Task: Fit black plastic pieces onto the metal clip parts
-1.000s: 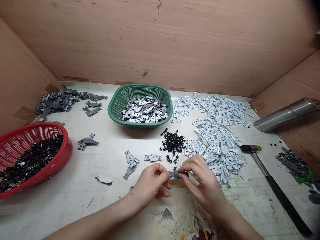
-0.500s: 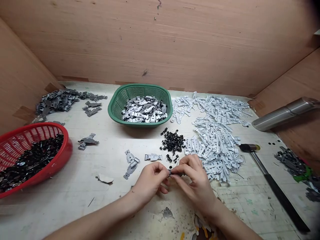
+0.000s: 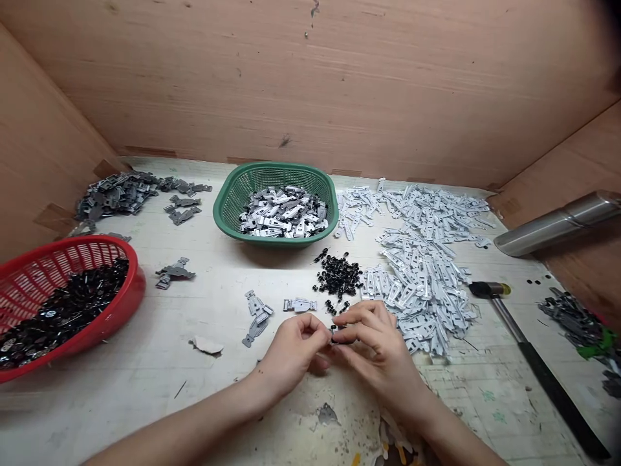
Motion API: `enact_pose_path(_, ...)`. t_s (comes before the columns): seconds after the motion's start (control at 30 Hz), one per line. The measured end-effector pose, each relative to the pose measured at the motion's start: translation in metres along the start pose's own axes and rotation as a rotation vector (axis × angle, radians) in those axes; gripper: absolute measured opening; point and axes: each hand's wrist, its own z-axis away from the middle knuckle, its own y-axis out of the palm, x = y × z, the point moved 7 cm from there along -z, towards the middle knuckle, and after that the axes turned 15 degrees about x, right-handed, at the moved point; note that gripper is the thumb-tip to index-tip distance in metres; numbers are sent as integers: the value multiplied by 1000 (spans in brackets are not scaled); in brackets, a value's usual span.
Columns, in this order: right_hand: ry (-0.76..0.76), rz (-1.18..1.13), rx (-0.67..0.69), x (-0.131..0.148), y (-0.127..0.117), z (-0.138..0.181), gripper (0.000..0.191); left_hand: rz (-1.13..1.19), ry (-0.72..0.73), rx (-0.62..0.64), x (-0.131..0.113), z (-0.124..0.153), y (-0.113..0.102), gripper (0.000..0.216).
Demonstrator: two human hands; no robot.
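Note:
My left hand (image 3: 291,353) and my right hand (image 3: 376,353) meet at the table's near middle, both pinched on one small grey metal clip with a black piece (image 3: 336,335) held between the fingertips. Just beyond them lies a little heap of small black parts (image 3: 338,278). A big spread of pale grey metal clips (image 3: 422,259) runs from beside my right hand to the back right. Loose darker clips (image 3: 257,314) and another clip (image 3: 299,305) lie on the table left of my hands.
A green basket (image 3: 228,200) of assembled clips stands at the back middle. A red basket (image 3: 111,310) of black parts is at the left. Dark clips (image 3: 116,194) are heaped at the back left. A hammer (image 3: 533,362) and a steel cylinder (image 3: 553,223) lie right. Wooden walls surround.
The two hands have drawn closer together and turned the small clip between the fingertips; its flat grey body showed a second ago and is now mostly hidden.

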Motion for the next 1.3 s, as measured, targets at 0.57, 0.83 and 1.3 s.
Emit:
enact_pose_path(0.57, -118, 219, -225, 21, -5, 5, 13, 80, 47, -32, -7, 5, 2, 18)
enact_pose_path(0.83, -118, 306, -352, 28, 2, 11, 14, 204, 83, -5, -7, 5, 5, 19)
enact_pose_path(1.3, -121, 367, -410, 30, 17, 12, 17, 207, 220, -24, -6, 1, -5, 17)
